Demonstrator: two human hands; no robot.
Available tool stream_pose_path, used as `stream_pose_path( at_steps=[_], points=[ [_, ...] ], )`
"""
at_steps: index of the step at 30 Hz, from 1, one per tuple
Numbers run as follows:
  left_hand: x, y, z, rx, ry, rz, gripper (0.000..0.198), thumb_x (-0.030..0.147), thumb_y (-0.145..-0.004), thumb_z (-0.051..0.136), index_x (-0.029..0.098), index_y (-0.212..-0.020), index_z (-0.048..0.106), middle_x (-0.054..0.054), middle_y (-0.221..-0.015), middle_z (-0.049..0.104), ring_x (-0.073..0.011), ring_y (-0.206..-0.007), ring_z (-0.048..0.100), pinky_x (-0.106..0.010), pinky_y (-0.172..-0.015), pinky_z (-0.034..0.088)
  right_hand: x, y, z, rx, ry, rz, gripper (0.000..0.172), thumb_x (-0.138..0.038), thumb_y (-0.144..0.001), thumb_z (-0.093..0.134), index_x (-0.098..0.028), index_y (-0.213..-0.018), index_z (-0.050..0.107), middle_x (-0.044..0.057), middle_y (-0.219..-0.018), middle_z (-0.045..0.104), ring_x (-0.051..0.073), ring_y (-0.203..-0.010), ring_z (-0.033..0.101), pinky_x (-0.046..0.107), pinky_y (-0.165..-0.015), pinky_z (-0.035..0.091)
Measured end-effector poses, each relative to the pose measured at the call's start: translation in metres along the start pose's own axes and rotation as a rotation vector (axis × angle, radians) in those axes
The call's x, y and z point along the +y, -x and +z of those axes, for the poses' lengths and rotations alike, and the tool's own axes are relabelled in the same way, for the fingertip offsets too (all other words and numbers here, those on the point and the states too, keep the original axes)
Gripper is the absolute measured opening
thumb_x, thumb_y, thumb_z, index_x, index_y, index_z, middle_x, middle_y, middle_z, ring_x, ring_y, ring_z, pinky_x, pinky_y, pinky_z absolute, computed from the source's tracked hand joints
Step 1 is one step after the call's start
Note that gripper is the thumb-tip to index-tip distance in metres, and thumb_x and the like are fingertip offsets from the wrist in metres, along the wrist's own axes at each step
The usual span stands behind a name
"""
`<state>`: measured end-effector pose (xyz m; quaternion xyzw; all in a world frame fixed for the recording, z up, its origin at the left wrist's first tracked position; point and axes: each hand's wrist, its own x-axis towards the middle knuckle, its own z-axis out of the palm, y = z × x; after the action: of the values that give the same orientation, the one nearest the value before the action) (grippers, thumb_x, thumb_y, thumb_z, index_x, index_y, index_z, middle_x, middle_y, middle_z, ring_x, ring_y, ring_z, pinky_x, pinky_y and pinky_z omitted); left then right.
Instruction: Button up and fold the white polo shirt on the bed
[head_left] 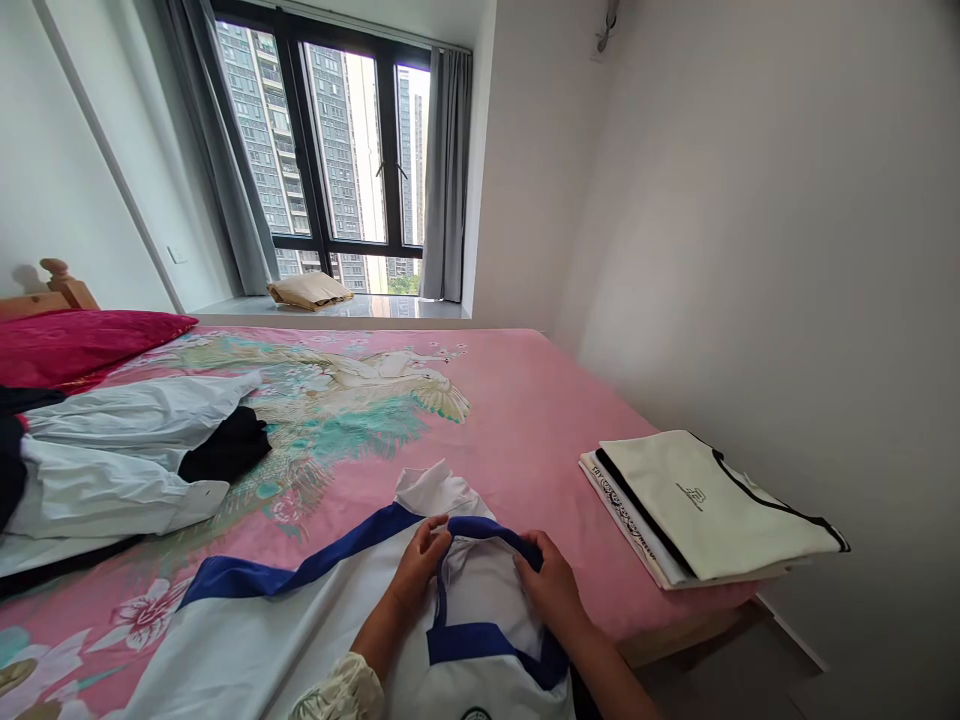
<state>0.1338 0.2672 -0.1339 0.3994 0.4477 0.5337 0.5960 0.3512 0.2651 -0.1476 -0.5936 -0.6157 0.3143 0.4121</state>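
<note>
The fingers (433,537) of the left hand (411,575) are closed on the blue collar (480,527) at one side of the neck opening, and those of the right hand (556,592) grip the same band at the other side. The white garment (262,640) it belongs to lies under and around both hands, spreading left of the fingers, with its blue placket (466,642) nearer the body than they are.

Good handling here probably means equal tension from both sides, so the collar curves evenly without twisting. Light pinches at the band itself should spare the thinner white fabric from creasing; the blue strip running left of the fingers looks wavy and may need smoothing.

Well to the right of the fingers, a folded stack (694,505) sits at the bed's edge. Far to their left lie loose white clothes (112,480), on the pink bedsheet (517,430).
</note>
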Motion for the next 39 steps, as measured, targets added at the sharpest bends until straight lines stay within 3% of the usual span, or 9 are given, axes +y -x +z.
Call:
stream_pose_path(
  at_steps=[3,6,12,18,24,28,34,36,39],
  points=[
    [-0.004,0.006,0.001,-0.002,-0.066,0.115,0.066,0.036,-0.065,0.073,0.022,-0.125,0.049,-0.005,-0.098,0.068,-0.0212,-0.094,0.062,-0.032,-0.085,0.047,-0.020,-0.003,0.003,0.020,0.189,-0.162,0.031,-0.025,-0.074,0.054,-0.021,-0.104,0.058,0.007,-0.106,0.061,0.022,-0.101,0.053,0.034,-0.089,0.041],
    [-0.008,0.008,0.000,0.021,-0.138,0.172,0.046,0.040,-0.069,0.068,0.019,-0.109,0.064,-0.008,-0.110,0.066,-0.0240,-0.107,0.057,-0.033,-0.094,0.042,-0.022,-0.011,0.004,-0.003,0.233,-0.279,0.023,-0.024,-0.080,0.046,-0.022,-0.099,0.060,0.006,-0.100,0.062,0.020,-0.095,0.055,0.032,-0.086,0.042],
    [-0.018,0.004,-0.008,0.108,-0.160,0.156,0.043,0.049,-0.068,0.065,0.014,-0.091,0.069,-0.010,-0.085,0.071,-0.0224,-0.079,0.063,-0.034,-0.073,0.050,0.024,-0.027,0.003,0.131,0.128,0.001,0.025,-0.034,-0.084,0.035,-0.020,-0.090,0.055,0.006,-0.090,0.064,0.020,-0.085,0.060,0.031,-0.076,0.045],
    [-0.023,0.004,-0.007,0.161,-0.226,0.240,0.034,0.045,-0.073,0.060,0.015,-0.090,0.065,-0.008,-0.084,0.066,-0.0190,-0.078,0.059,-0.033,-0.077,0.048,0.036,-0.027,0.001,0.119,0.003,0.015,0.026,-0.038,-0.076,0.047,-0.019,-0.089,0.058,0.005,-0.086,0.066,0.020,-0.080,0.061,0.030,-0.074,0.046],
    [-0.008,0.042,0.003,-0.040,-0.485,0.344,0.009,0.028,-0.071,0.062,0.021,-0.074,0.067,-0.004,-0.080,0.063,-0.0206,-0.082,0.057,-0.039,-0.092,0.041,0.031,-0.026,-0.007,0.139,-0.056,0.033,0.032,-0.044,-0.076,0.048,-0.016,-0.086,0.061,0.006,-0.081,0.067,0.018,-0.076,0.061,0.028,-0.069,0.047],
    [-0.001,0.068,0.002,-0.282,-0.861,0.423,0.014,0.020,-0.072,0.058,0.024,-0.083,0.067,-0.005,-0.087,0.061,-0.0206,-0.088,0.056,-0.049,-0.111,0.017,0.029,-0.025,-0.010,0.148,-0.071,0.038,0.034,-0.046,-0.075,0.051,-0.016,-0.084,0.061,0.006,-0.078,0.066,0.019,-0.075,0.060,0.028,-0.067,0.047],
    [-0.008,0.076,0.002,-0.296,-1.024,0.487,0.014,0.012,-0.066,0.059,0.021,-0.077,0.060,-0.003,-0.087,0.055,-0.0178,-0.086,0.054,-0.054,-0.111,0.013,-0.006,0.005,-0.011,0.246,0.039,-0.076,0.036,-0.047,-0.078,0.049,-0.016,-0.093,0.058,0.010,-0.098,0.062,0.022,-0.096,0.054,0.032,-0.084,0.041],
    [-0.011,0.075,0.002,-0.289,-1.062,0.502,0.015,0.009,-0.065,0.058,0.021,-0.075,0.059,-0.001,-0.084,0.054,-0.0160,-0.085,0.054,-0.054,-0.111,0.013,-0.023,0.023,-0.009,0.111,0.162,-0.102,0.034,-0.049,-0.081,0.046,-0.018,-0.080,0.059,0.007,-0.083,0.063,0.019,-0.081,0.056,0.029,-0.075,0.041],
    [-0.015,0.074,0.000,-0.301,-1.093,0.535,0.017,0.010,-0.068,0.057,0.023,-0.077,0.062,0.000,-0.079,0.054,-0.0144,-0.083,0.054,-0.053,-0.111,0.015,-0.039,0.041,-0.001,-0.247,0.346,0.016,0.041,-0.055,-0.079,0.048,-0.018,-0.063,0.058,0.003,-0.062,0.059,0.014,-0.058,0.051,0.025,-0.056,0.032]
  ],
)
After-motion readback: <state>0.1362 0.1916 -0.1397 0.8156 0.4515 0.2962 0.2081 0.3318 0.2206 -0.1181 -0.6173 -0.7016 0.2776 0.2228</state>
